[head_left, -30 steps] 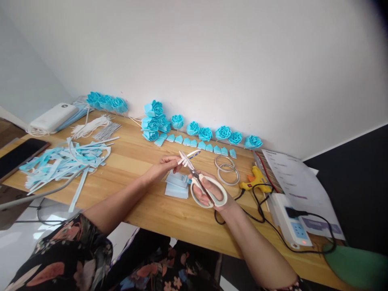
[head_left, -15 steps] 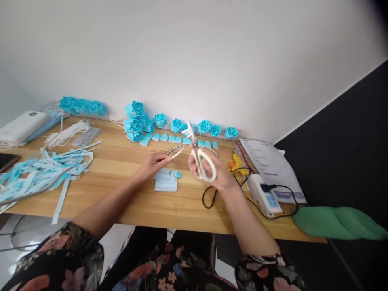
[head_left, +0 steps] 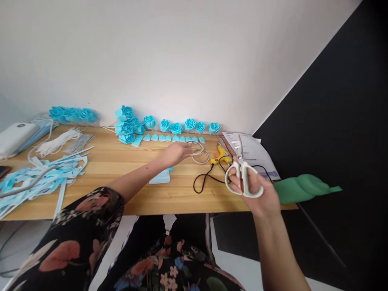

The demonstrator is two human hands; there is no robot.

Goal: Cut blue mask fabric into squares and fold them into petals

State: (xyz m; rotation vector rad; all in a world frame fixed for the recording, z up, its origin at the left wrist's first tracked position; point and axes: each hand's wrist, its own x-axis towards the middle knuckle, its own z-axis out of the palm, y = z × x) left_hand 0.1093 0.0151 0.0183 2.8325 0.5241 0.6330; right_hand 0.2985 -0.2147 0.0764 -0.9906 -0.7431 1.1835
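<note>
**Desk:** What is the right hand (head_left: 262,198) doing?

**Operator:** From my remote seat I am seeing it gripping white-handled scissors (head_left: 245,180), with the fingers wrapping the loops. The blades are pointing up and lying together. The scissors are hanging in the air just right of the glue gun (head_left: 220,154) and nearer to me, past the edge of the table (head_left: 121,157).

**Desk:** And the left hand (head_left: 177,153)?

**Operator:** It is reaching out left of the glue gun, with the fingertips touching or almost touching the rings (head_left: 198,151), which are lying flat between hand and gun. I cannot tell whether those fingers are pinching anything.

**Desk:** What else is lying about?

**Operator:** Blue roses (head_left: 176,128) are lining the wall behind and left of the glue gun. A stack of blue sheets (head_left: 160,177) is sitting well left of it, under the forearm. A green cloth (head_left: 303,188) is trailing off to its right.
</note>
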